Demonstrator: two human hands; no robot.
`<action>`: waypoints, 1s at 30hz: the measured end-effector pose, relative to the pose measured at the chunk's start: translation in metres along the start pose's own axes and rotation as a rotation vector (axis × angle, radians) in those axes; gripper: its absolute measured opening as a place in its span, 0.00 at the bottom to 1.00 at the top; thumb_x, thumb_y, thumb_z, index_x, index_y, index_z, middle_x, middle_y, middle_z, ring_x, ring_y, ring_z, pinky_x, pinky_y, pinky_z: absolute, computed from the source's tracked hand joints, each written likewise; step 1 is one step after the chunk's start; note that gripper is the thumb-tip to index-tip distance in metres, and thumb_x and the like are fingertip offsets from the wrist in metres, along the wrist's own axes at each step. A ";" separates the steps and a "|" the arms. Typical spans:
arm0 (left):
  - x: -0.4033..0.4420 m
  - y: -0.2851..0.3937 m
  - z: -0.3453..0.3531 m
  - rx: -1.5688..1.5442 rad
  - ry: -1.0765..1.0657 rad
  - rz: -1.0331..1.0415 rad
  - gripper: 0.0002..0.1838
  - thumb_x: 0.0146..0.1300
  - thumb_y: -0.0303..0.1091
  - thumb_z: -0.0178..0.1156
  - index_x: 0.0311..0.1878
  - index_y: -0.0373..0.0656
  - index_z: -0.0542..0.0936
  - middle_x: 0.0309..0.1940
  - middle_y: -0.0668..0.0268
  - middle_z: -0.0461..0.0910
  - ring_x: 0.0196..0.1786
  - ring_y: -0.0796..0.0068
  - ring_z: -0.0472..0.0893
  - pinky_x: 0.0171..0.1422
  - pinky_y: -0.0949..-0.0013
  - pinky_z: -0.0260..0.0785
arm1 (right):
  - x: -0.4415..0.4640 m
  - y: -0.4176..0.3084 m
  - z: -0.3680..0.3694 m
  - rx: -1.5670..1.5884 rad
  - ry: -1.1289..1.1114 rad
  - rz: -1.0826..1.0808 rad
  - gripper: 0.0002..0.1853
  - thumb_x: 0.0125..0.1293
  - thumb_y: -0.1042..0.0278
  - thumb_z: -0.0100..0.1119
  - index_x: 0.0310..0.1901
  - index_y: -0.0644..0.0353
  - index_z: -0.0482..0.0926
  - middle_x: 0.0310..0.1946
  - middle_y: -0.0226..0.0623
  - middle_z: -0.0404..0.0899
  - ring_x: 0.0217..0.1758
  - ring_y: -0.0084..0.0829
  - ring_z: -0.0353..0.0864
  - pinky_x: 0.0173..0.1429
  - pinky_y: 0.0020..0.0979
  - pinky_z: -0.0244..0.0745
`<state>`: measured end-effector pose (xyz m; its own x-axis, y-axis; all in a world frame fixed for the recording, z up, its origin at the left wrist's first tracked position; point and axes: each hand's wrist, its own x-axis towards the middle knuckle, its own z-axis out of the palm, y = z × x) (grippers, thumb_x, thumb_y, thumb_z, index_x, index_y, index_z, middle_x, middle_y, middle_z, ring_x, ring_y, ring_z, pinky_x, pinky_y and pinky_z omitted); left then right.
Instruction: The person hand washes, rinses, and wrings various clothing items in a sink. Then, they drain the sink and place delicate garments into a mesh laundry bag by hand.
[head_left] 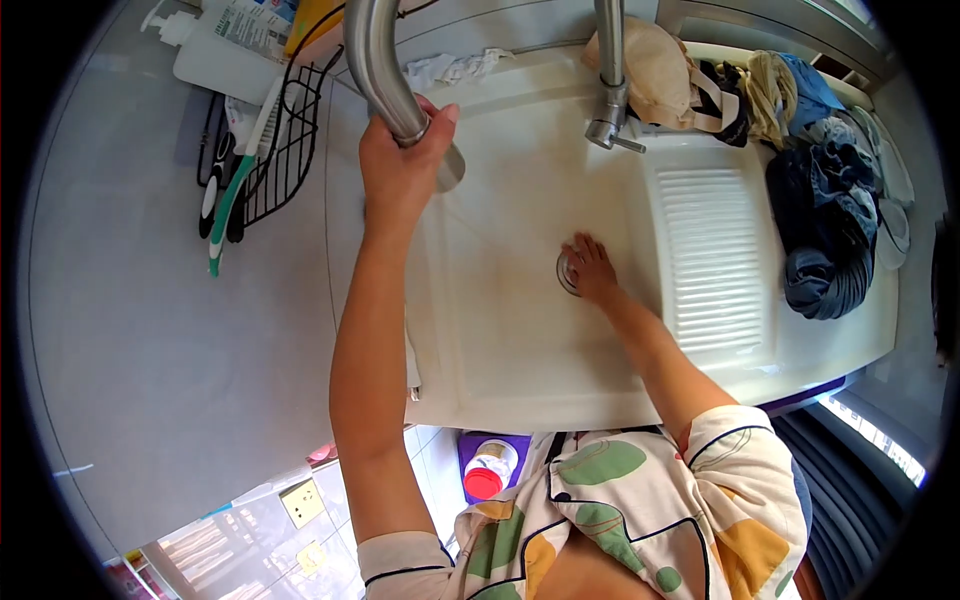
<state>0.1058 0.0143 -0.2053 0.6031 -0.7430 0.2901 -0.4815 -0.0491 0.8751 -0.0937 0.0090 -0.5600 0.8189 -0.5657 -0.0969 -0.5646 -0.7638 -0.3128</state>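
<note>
My left hand [400,150] is wrapped around a thick, curved, brushed-metal faucet spout [375,55], close to its lower end. The spout tip points down over the left part of a white laundry sink [500,350]. My right hand [592,268] reaches down to the sink floor, fingers stretched out over the round metal drain [567,275]. Part of the drain's rim shows to the left of the fingers; the rest is hidden beneath them. No standing water can be made out in the basin.
A second metal tap [610,115] hangs over the sink's back edge. A ribbed washboard [715,260] lies right of the basin, with dark jeans [830,240] and other clothes beyond. On the left stand a black wire rack [290,160], brushes and a white pump bottle [225,50].
</note>
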 end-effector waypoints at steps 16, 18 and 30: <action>0.060 -0.072 -0.029 0.239 -0.033 -0.011 0.19 0.48 0.38 0.61 0.38 0.35 0.70 0.28 0.63 0.70 0.31 0.73 0.70 0.37 0.71 0.64 | -0.015 -0.024 -0.103 0.029 0.010 -0.077 0.19 0.49 0.61 0.50 0.45 0.55 0.72 0.55 0.45 0.58 0.59 0.40 0.55 0.57 0.52 0.50; 0.010 -0.023 0.006 0.573 0.521 0.627 0.28 0.47 0.36 0.62 0.47 0.34 0.62 0.44 0.56 0.63 0.46 0.62 0.65 0.50 0.64 0.58 | -0.041 -0.008 -0.147 0.230 0.178 -0.200 0.21 0.44 0.64 0.55 0.44 0.57 0.71 0.55 0.47 0.57 0.57 0.42 0.58 0.56 0.48 0.54; -0.015 -0.072 0.232 -0.121 -0.127 -0.315 0.40 0.48 0.41 0.59 0.60 0.39 0.50 0.57 0.51 0.51 0.61 0.56 0.51 0.61 0.60 0.48 | -0.178 0.303 -0.379 -0.076 0.946 0.344 0.11 0.42 0.76 0.48 0.32 0.60 0.73 0.39 0.45 0.68 0.47 0.42 0.66 0.54 0.35 0.60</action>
<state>-0.0157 -0.1256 -0.3627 0.6223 -0.7815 -0.0452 -0.2012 -0.2155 0.9556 -0.4497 -0.2394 -0.2797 0.2107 -0.7481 0.6293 -0.7869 -0.5117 -0.3449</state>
